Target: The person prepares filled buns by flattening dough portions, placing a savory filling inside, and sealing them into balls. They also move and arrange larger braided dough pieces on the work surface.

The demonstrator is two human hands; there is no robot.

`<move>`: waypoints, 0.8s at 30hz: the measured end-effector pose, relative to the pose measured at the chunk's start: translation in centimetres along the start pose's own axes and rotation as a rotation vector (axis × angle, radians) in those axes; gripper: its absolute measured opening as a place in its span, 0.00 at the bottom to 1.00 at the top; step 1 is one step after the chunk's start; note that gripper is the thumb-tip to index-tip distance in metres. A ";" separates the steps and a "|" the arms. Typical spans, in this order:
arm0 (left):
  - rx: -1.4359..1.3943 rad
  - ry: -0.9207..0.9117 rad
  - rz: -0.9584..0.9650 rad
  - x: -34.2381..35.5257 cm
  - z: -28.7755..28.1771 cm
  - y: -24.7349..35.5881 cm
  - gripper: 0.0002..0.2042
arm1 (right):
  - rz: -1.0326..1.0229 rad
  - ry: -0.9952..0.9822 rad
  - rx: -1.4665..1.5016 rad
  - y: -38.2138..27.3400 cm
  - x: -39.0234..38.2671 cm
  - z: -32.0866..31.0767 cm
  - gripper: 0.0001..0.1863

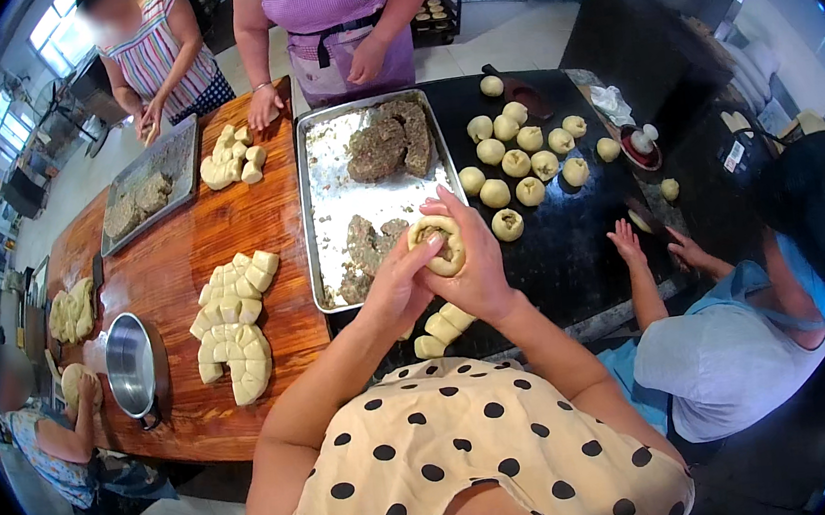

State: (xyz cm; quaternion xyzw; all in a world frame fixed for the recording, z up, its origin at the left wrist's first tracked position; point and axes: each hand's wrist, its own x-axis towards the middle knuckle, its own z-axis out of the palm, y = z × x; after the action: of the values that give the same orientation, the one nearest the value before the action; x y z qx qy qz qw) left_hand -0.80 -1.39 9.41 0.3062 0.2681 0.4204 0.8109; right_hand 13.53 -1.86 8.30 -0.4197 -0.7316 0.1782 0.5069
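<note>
Cupped between my left hand (pixel 393 280) and my right hand (pixel 475 276) is a pale dough round (pixel 446 259) with a raised rim around brown filling. My left thumb presses at its middle; both hands are closed around it. Behind them lies a steel tray (pixel 319 187) with lumps of brown minced filling (pixel 377 158). Several dough balls (pixel 494 194), some with open tops, sit on the black worktop to the right. Cut dough pieces (pixel 434 344) lie just below my hands.
On the wooden table (pixel 142 266) are more cut dough (pixel 236 346), a steel bowl (pixel 129 366) and another tray (pixel 181 161). Co-workers stand at back left (pixel 168 57), across from me (pixel 338 24), at lower left (pixel 49 436) and right (pixel 724 355). A rolling rack (pixel 441 3) stands behind.
</note>
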 end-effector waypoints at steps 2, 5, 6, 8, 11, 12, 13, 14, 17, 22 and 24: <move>0.090 0.013 -0.056 0.3 -1.5 0.4 0.26 | -0.083 -0.094 0.028 -0.6 0.6 -1.3 0.56; 0.281 -0.069 -0.118 0.0 0.1 1.9 0.27 | -0.180 -0.150 -0.087 -0.3 1.4 -2.3 0.46; 0.314 -0.060 -0.123 0.1 0.2 2.0 0.28 | -0.172 -0.107 -0.075 -0.4 1.5 -2.2 0.43; 0.379 -0.041 -0.132 -0.1 0.7 2.0 0.30 | -0.174 -0.003 0.012 -0.4 1.3 -1.8 0.36; 0.577 -0.105 0.185 -0.9 0.2 -0.2 0.32 | 0.021 0.071 0.261 0.0 -0.1 -1.4 0.23; 0.774 -0.082 0.250 -0.8 0.2 0.0 0.32 | 0.071 0.082 0.336 -0.1 -0.1 -1.3 0.20; 0.971 -0.059 0.316 -0.9 0.4 0.3 0.33 | 0.122 0.094 0.411 -0.3 0.0 -1.1 0.19; 1.028 0.050 0.443 -1.0 1.2 -0.1 0.27 | 0.115 0.105 0.411 -0.7 -0.3 -0.8 0.18; 1.187 0.116 0.435 -0.8 1.2 -0.2 0.28 | 0.145 0.246 0.420 -1.2 -0.5 0.5 0.19; 0.823 0.013 0.160 -0.4 0.3 0.4 0.39 | -0.041 0.089 0.246 -0.8 0.4 -0.2 0.31; 0.584 -0.003 0.137 -0.8 1.4 1.5 0.42 | -0.041 0.032 0.208 -1.2 0.4 -0.3 0.33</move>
State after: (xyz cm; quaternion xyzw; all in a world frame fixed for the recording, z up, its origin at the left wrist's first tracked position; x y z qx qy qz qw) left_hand -1.00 -1.75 11.59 0.5446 0.3552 0.3788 0.6585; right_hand 13.23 -2.34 9.52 -0.3526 -0.7094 0.2361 0.5628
